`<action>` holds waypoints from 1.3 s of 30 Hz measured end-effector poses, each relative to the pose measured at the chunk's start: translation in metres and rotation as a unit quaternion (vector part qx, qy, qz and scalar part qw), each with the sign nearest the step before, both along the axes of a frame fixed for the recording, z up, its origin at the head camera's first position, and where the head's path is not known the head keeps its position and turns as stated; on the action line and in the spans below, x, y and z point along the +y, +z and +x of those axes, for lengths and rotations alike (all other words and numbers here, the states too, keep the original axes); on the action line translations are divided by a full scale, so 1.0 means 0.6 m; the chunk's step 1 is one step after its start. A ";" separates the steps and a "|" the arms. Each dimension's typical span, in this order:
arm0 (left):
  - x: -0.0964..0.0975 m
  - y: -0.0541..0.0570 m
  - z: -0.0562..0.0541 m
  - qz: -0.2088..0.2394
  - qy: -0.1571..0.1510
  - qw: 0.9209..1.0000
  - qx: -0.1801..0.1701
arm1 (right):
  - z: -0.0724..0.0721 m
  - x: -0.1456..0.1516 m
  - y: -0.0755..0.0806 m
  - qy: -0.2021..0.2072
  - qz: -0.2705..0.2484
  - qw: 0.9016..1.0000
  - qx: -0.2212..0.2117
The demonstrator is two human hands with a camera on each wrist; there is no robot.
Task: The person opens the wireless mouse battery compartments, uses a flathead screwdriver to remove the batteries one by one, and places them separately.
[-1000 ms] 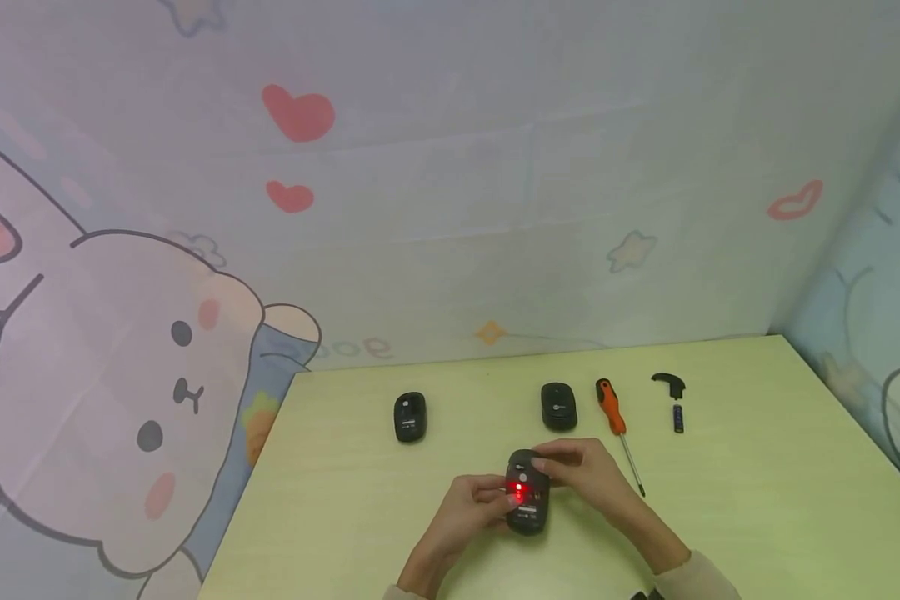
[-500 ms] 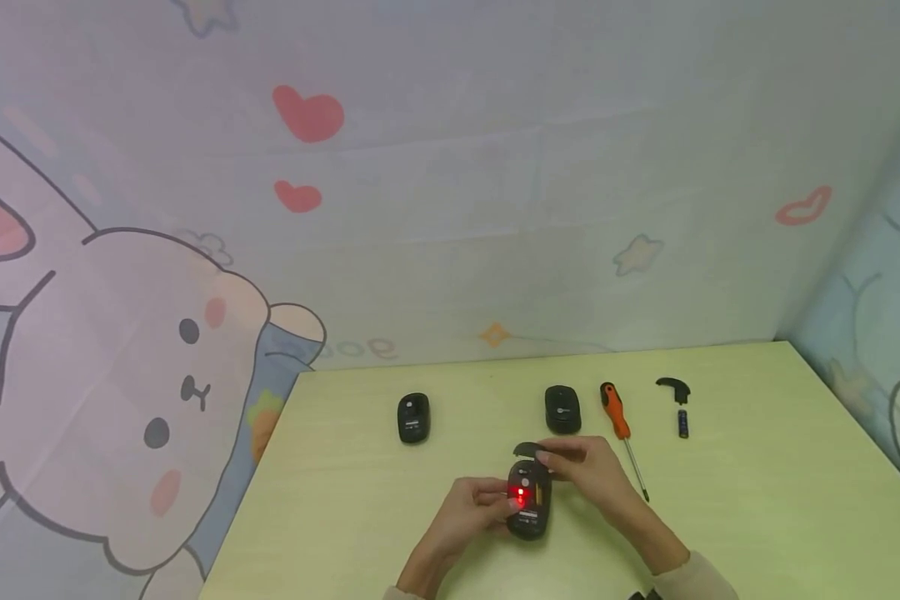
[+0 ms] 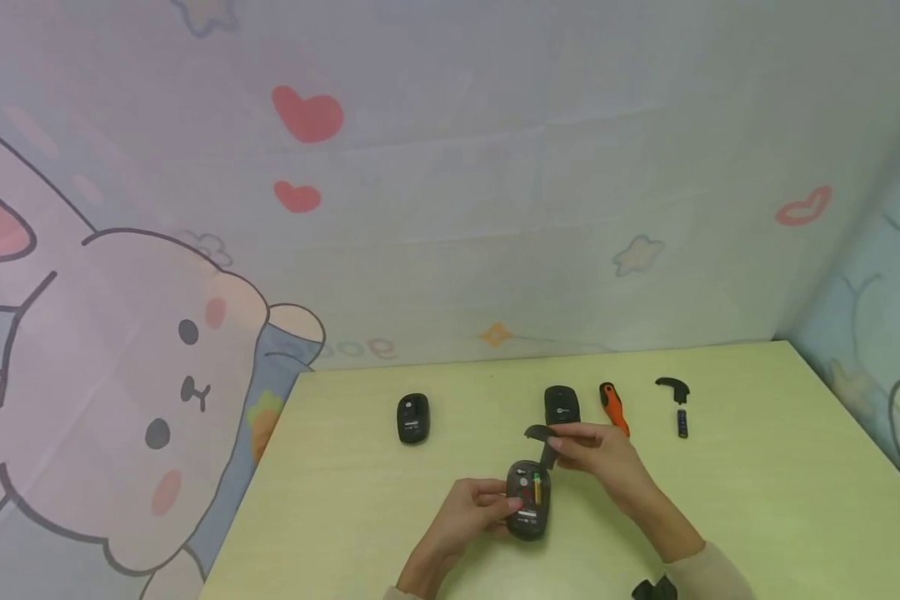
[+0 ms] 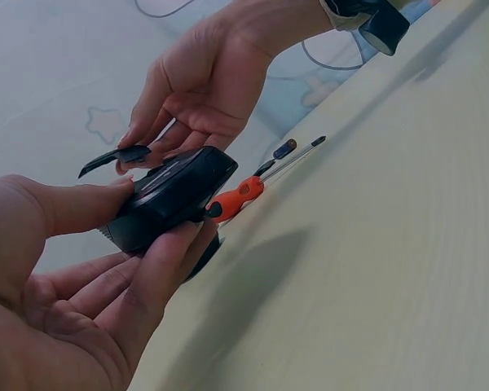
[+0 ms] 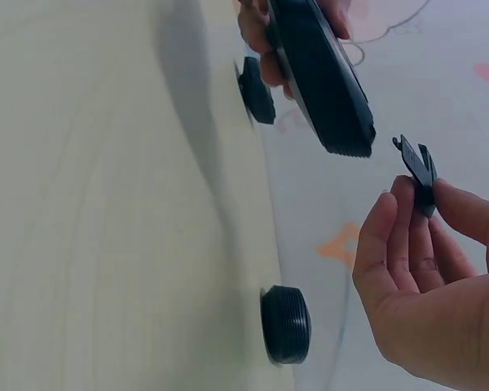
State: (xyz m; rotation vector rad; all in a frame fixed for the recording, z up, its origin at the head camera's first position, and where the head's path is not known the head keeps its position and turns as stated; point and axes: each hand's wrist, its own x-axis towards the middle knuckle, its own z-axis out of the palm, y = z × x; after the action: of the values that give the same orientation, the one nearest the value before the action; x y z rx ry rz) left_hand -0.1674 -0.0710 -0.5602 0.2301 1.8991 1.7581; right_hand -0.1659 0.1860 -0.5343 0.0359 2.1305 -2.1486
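Observation:
In my left hand (image 3: 465, 512) a black computer mouse (image 3: 528, 515) is gripped with its underside facing up, thumb on top and fingers beneath. Its battery bay lies uncovered, and a green and gold battery (image 3: 537, 488) shows inside. My right hand (image 3: 600, 457) pinches the detached black battery cover (image 5: 422, 175) between thumb and fingertips, just beyond the mouse's far end. The left wrist view shows the mouse (image 4: 171, 199) held above the table, with the cover (image 4: 114, 157) apart from it.
At the back left lies another mouse (image 3: 413, 418), underside up. A third mouse (image 3: 562, 404) sits behind my right hand, beside an orange-handled screwdriver (image 3: 613, 407). Farther right lie a second black cover (image 3: 675, 387) and a loose battery (image 3: 682, 423). A printed cloth (image 3: 450, 208) hangs behind the table.
My right hand has pulled the battery cover off the mouse and moved it up and away, exposing the battery. The red light on the mouse has faded. My left hand keeps its grip.

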 end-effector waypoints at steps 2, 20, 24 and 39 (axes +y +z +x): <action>-0.001 0.000 0.000 -0.001 0.003 1.000 -0.001 | 0.000 0.007 0.006 0.003 0.000 1.000 0.007; -0.001 -0.006 -0.003 0.011 0.016 1.000 -0.007 | -0.002 0.079 0.025 -0.028 0.002 0.999 0.022; -0.003 -0.007 -0.003 0.006 0.021 1.000 -0.013 | -0.002 0.104 0.028 -0.030 0.013 0.999 0.033; -0.002 -0.009 -0.001 0.002 0.026 0.999 -0.019 | -0.003 0.186 0.022 -0.052 0.059 0.996 0.039</action>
State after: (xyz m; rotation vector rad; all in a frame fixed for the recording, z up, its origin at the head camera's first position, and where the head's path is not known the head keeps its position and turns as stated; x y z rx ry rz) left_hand -0.1680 -0.0725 -0.5656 0.1500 1.8916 1.7865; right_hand -0.1679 0.2973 -0.5213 0.0767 2.3471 -2.1100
